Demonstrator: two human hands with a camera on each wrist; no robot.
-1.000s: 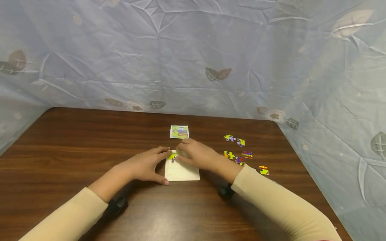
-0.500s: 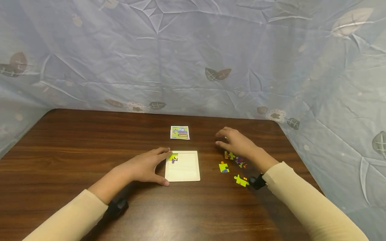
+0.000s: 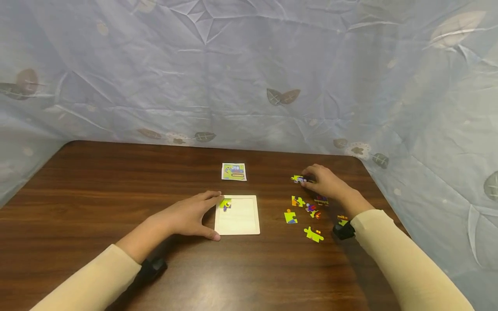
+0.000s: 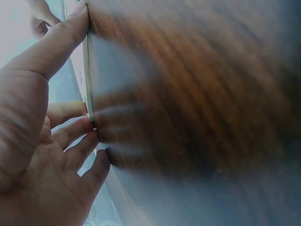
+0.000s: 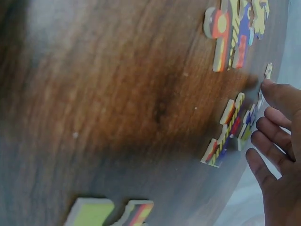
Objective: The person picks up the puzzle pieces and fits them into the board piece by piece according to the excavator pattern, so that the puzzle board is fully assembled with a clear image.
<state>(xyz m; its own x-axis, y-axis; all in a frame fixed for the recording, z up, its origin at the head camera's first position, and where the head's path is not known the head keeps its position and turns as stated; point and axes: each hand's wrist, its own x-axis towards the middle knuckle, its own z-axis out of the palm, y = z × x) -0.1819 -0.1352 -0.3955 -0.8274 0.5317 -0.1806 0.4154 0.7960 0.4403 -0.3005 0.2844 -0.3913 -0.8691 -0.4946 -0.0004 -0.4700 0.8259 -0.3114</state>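
Note:
My left hand (image 3: 190,214) rests at the left side of a pale square puzzle tray (image 3: 243,231), thumb at its near corner and fingers by the far one. In the left wrist view the thumb and fingers of the left hand (image 4: 56,141) are spread along the tray's edge (image 4: 88,80). A green puzzle piece (image 3: 225,203) lies in the tray's upper left corner. To the right, my right hand (image 3: 324,182) pinches a green and purple puzzle piece (image 3: 297,179) at the table, thumb and forefinger at its right end. The right hand (image 5: 282,136) covers part of that piece.
Several loose puzzle pieces lie right of the tray, among them a green one (image 3: 313,234), one with a blue corner (image 3: 290,217) and a yellow-orange one (image 3: 297,201). A small picture card (image 3: 234,171) lies beyond the tray. A patterned cloth (image 3: 249,86) hangs behind the table.
My right hand has left the tray and gone right to the far loose pieces, uncovering the green piece in the tray. The left hand has stayed in place.

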